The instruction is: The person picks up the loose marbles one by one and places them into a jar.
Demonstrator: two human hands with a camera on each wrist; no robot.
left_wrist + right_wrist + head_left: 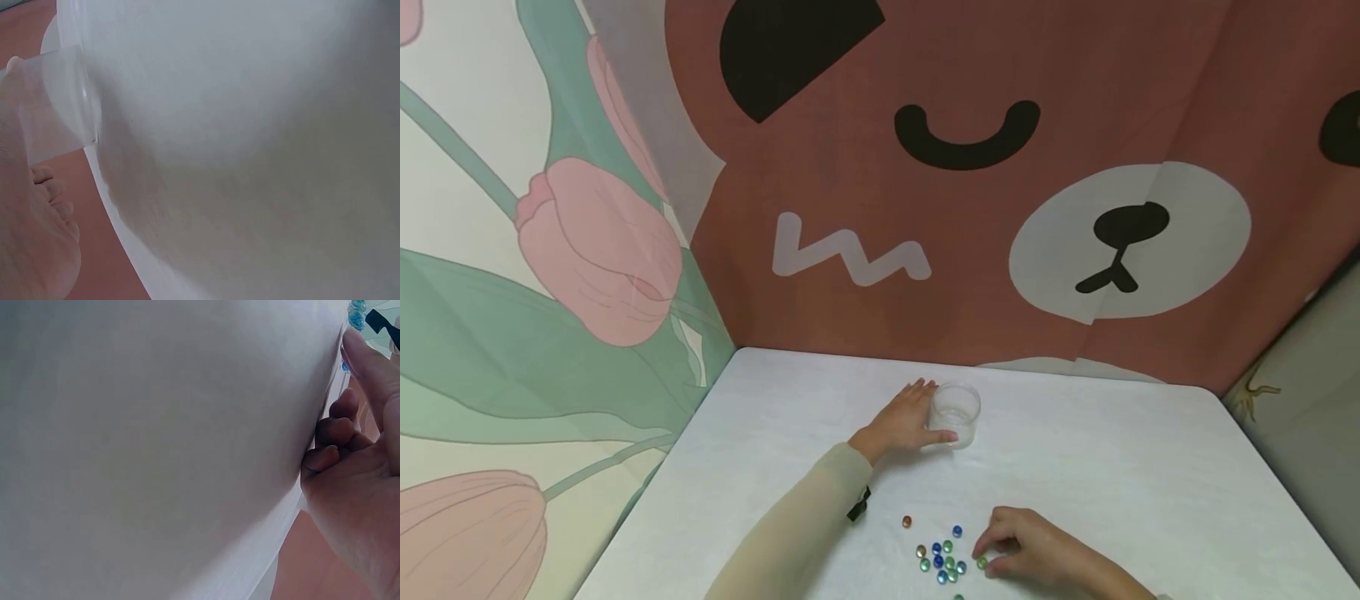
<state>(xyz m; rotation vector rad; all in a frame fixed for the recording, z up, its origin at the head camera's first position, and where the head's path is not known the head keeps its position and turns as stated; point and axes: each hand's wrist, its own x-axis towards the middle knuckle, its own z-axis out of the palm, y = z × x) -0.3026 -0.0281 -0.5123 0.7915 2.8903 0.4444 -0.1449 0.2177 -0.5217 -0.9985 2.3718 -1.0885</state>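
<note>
A clear cup (964, 410) stands upright near the back of the white table. My left hand (904, 421) holds it from the left, the thumb across its front and the fingers behind. In the left wrist view, the cup (59, 103) lies against that hand (34, 231). Close to the table's surface, my right hand (1033, 550) pinches a green glass marble (982, 563) between thumb and forefinger. Its other fingers are curled under in the right wrist view (334, 431). Left of it lie several loose marbles (950, 563) in green, blue and amber.
One amber marble (907, 522) sits apart, left of the cluster. A white cloth covers the table (1112, 467). Behind it rises a brown bear-print backdrop (970, 250), and a tulip-print one (602, 250) stands at the left.
</note>
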